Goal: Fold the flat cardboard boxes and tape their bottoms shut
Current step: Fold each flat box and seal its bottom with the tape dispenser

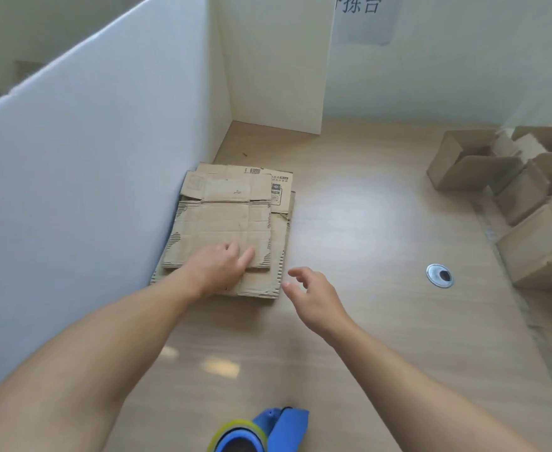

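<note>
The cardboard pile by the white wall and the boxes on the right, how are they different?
The cardboard pile lies flat; the boxes on the right stand opened up. The left hand rests on the pile; no hand touches the boxes. The pile hugs the white wall; the boxes crowd the right edge of the table. Both are brown cardboard.

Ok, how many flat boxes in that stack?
3 visible: top sheet under the left hand, printed sheet jutting far right, bottom sheet at the near edge. More may be hidden.
</note>
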{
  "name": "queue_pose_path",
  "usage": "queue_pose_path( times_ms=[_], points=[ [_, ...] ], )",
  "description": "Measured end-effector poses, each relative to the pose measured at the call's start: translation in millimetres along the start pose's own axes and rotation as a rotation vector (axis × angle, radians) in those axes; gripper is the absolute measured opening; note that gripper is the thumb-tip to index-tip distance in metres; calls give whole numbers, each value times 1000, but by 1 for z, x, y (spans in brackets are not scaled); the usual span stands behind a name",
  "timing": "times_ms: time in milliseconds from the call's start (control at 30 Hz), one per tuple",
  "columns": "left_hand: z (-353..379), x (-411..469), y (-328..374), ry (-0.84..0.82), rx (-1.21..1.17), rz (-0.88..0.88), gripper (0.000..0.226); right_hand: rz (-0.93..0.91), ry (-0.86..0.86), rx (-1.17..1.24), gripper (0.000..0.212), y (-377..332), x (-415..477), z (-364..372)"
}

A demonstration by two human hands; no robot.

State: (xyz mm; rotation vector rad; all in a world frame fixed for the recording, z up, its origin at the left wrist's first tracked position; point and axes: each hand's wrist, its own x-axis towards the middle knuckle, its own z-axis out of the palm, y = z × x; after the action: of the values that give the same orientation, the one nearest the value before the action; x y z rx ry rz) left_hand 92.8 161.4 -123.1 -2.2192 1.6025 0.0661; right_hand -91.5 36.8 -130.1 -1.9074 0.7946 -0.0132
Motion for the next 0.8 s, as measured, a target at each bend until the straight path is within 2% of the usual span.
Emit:
queue_pose_path(
  times_ms=[67,233,333,467,633,733,800],
  points=[
    [-15,0,0,4,42,-4,37,10,15,24,36,-3,5,1],
    [-44,-15,-8,419,-78,-224,24,48,105,203,35,-13,9,-17],
    [-75,-38,-2,598,-247,-382,37,35,136,281,39,-20,2,-38],
    [-120,-83,32,887,-571,-560,38,11,182,427,50,-21,-20,-72],
    [-148,-134,97,879,-1125,-649,16,-57,211,599,75,-4,-79,-127],
    [-136,-150,147,801,-1346,-589,16,-126,138,662,48,18,-132,-154],
    [-125,-162,181,741,-1471,-548,16,-139,154,650,41,45,-167,-163]
  ],
)
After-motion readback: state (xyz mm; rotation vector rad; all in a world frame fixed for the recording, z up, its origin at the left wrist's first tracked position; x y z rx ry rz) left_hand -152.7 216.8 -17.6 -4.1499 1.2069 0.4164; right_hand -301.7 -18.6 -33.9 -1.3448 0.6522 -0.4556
